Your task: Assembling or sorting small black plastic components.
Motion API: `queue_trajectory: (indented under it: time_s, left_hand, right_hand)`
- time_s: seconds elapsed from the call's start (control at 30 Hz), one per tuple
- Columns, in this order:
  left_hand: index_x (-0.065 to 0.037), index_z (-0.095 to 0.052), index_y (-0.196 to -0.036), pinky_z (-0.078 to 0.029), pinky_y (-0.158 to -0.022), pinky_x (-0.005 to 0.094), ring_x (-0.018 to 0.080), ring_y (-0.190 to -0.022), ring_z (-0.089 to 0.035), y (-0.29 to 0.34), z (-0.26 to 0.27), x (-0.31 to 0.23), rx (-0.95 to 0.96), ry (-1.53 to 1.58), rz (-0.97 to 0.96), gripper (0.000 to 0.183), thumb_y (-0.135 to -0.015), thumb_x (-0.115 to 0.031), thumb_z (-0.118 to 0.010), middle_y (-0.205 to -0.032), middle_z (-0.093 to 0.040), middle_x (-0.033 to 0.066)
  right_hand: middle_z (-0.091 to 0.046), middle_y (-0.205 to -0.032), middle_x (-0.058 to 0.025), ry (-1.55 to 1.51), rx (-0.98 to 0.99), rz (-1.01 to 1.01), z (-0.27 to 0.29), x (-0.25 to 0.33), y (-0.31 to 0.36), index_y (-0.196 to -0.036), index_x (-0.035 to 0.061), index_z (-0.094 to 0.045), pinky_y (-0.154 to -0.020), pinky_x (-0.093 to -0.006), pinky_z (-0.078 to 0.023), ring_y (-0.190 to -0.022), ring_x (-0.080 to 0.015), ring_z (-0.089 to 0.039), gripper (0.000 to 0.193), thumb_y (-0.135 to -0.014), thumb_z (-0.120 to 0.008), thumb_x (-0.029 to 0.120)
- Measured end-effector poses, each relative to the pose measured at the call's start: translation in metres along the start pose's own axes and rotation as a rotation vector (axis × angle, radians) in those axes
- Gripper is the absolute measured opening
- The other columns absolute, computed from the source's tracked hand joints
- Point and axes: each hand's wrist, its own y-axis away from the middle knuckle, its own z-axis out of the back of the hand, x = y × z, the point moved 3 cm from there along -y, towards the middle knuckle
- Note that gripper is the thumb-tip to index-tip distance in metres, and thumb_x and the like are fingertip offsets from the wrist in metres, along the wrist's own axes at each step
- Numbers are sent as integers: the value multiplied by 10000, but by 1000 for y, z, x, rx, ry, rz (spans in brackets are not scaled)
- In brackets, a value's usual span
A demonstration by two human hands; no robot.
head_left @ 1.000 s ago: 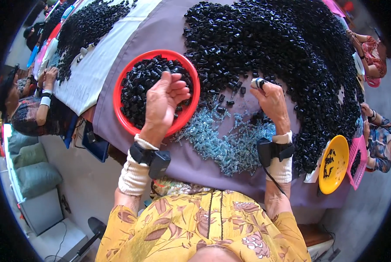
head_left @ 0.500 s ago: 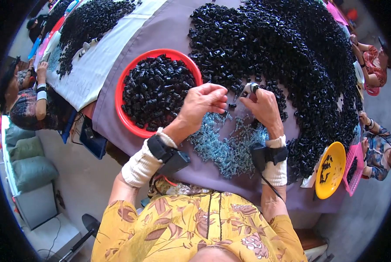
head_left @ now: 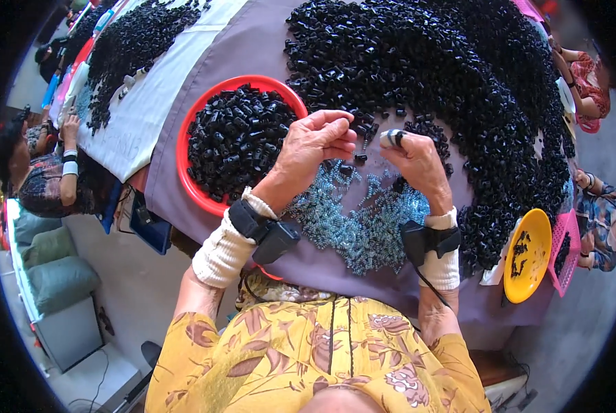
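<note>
Mauve cloth (head_left: 253, 48) covers the table, bearing a broad heap of black pieces (head_left: 418, 62) and, nearer the body, a scatter of small pale-blue pieces (head_left: 359, 234). Left forearm: slanted inward across the rim of a red bowl (head_left: 182, 151) filled with similar black pieces; the left hand (head_left: 308, 148) lies just right of it, thumb and forefinger drawn together, remaining fingers curled. Right forearm: nearly upright; the right hand (head_left: 419, 162) bends leftward at the wrist, fingers folded inward, a banded covering (head_left: 394, 138) on one digit. Both hands face each other, slightly apart, above the blue scatter's far edge. Whether either grips a piece cannot be told.
</note>
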Motion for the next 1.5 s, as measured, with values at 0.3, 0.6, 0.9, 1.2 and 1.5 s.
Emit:
queue_trajectory:
  time_s: [0.3, 0.6, 0.9, 1.2, 1.5]
  left_hand:
    - [13, -577, -1092, -541, -713, 283, 137, -759, -636, 12, 15, 0, -34, -37, -9, 230, -897, -108, -564, -892, -646, 82]
    - [14, -588, -1066, -546, -707, 273, 129, -752, -636, 13, 12, 8, -21, -34, 19, 215, -879, -91, -585, -882, -645, 77]
    - [6, -593, -1056, -542, -689, 262, 121, -731, -634, 11, 5, 14, 3, -55, 40, 216, -870, -104, -602, -855, -650, 66]
    - [5, -595, -1057, -539, -685, 252, 119, -726, -634, 9, -3, 14, 17, -58, 42, 224, -866, -111, -612, -859, -652, 66]
    - [4, -604, -1055, -534, -692, 243, 110, -737, -629, 11, -1, 18, 36, -169, -6, 229, -853, -102, -627, -862, -654, 63]
  right_hand:
    - [-583, -748, -145, 351, 208, 49, -26, 8, -4, -731, -19, -594, -634, -403, -480, -710, -326, -596, 123, -713, -643, 92]
    - [-572, -722, -130, 446, 139, 130, -30, -3, -14, -701, 3, -569, -603, -412, -477, -684, -323, -596, 70, -730, -579, 66]
    - [-586, -769, -155, 163, 66, 44, -13, -5, -2, -736, -26, -544, -625, -402, -481, -713, -338, -594, 108, -744, -593, 70]
    - [-566, -786, -127, 427, 163, 104, -22, -6, 0, -741, 9, -580, -665, -396, -470, -754, -309, -580, 68, -724, -609, 68]
    - [-601, -697, -147, 89, 48, -32, -10, 1, 1, -751, -26, -570, -554, -352, -469, -620, -294, -605, 121, -726, -624, 79]
